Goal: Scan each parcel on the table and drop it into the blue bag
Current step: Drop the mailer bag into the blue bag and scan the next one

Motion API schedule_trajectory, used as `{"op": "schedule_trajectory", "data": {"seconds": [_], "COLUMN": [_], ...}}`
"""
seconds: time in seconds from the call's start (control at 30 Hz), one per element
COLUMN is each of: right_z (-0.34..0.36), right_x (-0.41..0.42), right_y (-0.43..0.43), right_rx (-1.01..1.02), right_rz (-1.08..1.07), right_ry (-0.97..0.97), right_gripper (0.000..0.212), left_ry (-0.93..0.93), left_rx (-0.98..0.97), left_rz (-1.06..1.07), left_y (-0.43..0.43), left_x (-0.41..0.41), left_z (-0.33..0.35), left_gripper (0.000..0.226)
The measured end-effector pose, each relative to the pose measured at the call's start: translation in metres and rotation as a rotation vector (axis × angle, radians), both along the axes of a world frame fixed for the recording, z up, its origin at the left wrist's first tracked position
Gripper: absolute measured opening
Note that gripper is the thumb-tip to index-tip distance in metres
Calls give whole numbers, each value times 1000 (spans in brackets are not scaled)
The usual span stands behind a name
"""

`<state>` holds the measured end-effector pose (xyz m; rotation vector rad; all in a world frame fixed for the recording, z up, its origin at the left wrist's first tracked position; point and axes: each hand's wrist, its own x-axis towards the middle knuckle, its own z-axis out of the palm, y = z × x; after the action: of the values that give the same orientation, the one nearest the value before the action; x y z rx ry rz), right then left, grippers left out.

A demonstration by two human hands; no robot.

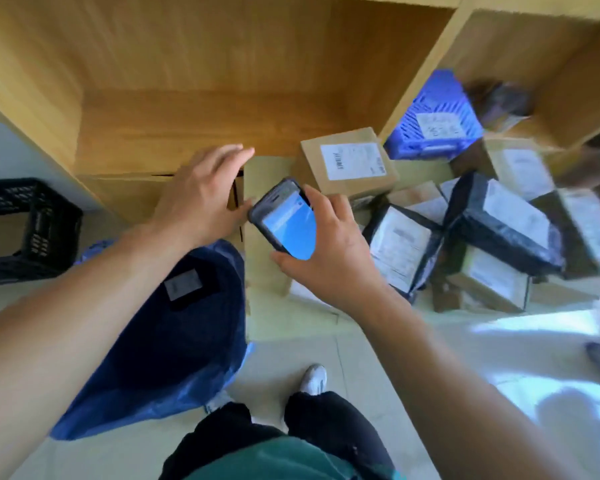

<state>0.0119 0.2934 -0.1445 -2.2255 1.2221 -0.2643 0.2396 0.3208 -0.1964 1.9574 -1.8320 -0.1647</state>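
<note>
My right hand (329, 251) grips a dark phone scanner (286, 220) with a lit blue screen, held over the pile's left end. My left hand (203, 199) is spread open with nothing in it, above the blue bag (174, 344) and against a cardboard box's edge. Inside the open bag lies a dark parcel with a grey label (182, 285). To the right sits a brown box with a white label (349, 162). Past it lie black poly-bag parcels (400, 249) (506, 220) and more brown boxes (492, 278), all labelled and blurred.
A tall wooden shelf unit (205, 109) stands behind the pile. A blue plastic basket (433, 123) with a label sits on a shelf at the right. A black crate (25, 230) stands at the left. My legs and a white shoe (314, 377) are on the tiled floor.
</note>
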Motion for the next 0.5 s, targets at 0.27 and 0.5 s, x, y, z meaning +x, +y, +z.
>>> {"op": "schedule_trajectory", "data": {"seconds": [0.27, 0.5], "right_z": [12, -21], "right_x": [-150, -240], "right_y": [-38, -56], "right_rx": [-33, 54], "right_rz": [-220, -316], "right_ry": [71, 119], "right_gripper": [101, 99], "left_ry": [11, -65], "left_rx": [289, 502], "left_rz": [-142, 36], "left_y": [-51, -69], "left_x": [-166, -273], "left_z": [-9, -56], "left_gripper": [85, 115]}}
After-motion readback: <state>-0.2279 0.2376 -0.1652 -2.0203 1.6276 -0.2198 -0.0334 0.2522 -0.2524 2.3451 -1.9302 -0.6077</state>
